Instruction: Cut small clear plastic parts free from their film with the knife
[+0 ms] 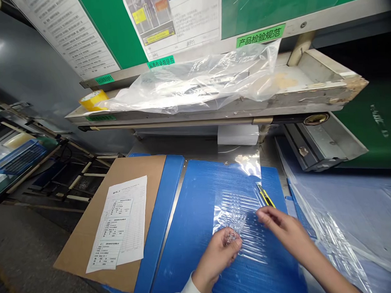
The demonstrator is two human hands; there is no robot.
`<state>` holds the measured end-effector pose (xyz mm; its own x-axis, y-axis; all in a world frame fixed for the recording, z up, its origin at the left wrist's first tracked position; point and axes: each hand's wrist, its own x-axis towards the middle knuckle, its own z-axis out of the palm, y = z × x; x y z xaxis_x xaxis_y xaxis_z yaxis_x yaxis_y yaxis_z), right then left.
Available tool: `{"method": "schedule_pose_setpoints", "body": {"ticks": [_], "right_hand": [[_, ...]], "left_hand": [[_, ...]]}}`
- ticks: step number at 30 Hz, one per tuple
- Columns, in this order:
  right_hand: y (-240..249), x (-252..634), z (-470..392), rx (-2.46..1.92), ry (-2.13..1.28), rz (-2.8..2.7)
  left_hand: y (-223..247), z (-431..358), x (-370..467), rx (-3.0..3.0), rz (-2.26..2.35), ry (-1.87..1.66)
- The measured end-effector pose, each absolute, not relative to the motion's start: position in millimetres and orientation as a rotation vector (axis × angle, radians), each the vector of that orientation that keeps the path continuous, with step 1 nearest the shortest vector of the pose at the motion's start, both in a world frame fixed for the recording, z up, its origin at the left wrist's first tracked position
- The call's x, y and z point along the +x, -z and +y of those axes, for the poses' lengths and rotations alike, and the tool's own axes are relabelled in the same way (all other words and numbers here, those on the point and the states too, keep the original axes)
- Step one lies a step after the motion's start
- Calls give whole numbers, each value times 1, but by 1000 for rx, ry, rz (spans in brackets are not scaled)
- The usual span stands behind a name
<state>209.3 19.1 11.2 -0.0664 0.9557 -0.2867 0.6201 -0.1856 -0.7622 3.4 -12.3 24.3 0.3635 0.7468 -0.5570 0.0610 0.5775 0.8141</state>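
My left hand (219,255) is closed on small clear plastic pieces, low over the blue board (194,198). Beneath and beside it lies a clear ribbed plastic sheet (251,243), with long parallel ridges. At the sheet's right side is my right hand (276,220), thumb and fingers pinched together; what they hold, if anything, is too small to make out. Just above the right fingertips, a yellow and black cutter (265,196) rests on the board.
Printed papers (132,227) lie on brown cardboard (154,178) to the left. Above the board, a shelf edge (213,113) holds plastic film (192,84) and yellow tape (94,100). Transparent sheeting (357,217) covers the right side.
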Motion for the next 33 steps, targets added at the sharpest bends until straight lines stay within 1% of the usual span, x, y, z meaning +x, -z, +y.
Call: {"method": "schedule_pose_setpoints", "body": {"ticks": [3, 5, 9, 14, 17, 19, 24, 26, 30, 33], "right_hand": [[-1, 227, 29, -2151, -805, -1746], [6, 234, 34, -2290, -690, -1823], [11, 241, 36, -2444, -617, -1931], [7, 252, 38, -2559, -573, -1867], [2, 251, 39, -2511, -652, -1796], [-5, 243, 37, -2386, -761, -1756], [-23, 206, 23, -1699, -1373, -1757], [-23, 194, 18, -1543, -1540, -1682], [-15, 187, 18, -1464, -1656, -1526], [-14, 192, 19, -1430, -1658, -1501]], "left_hand": [[-18, -16, 1, 1033, 1187, -557], [-14, -21, -1, 1134, 1213, -532], [-9, -31, -2, 1235, 1278, -480], [-10, -33, -2, 1151, 1265, -467], [-15, -33, -2, 1004, 1210, -472], [-19, -32, -1, 892, 1161, -471], [-26, -25, 6, 717, 1056, -495], [-26, -22, 8, 689, 1037, -508], [-24, -21, 10, 661, 1040, -542], [-20, -20, 9, 650, 1068, -548]]}}
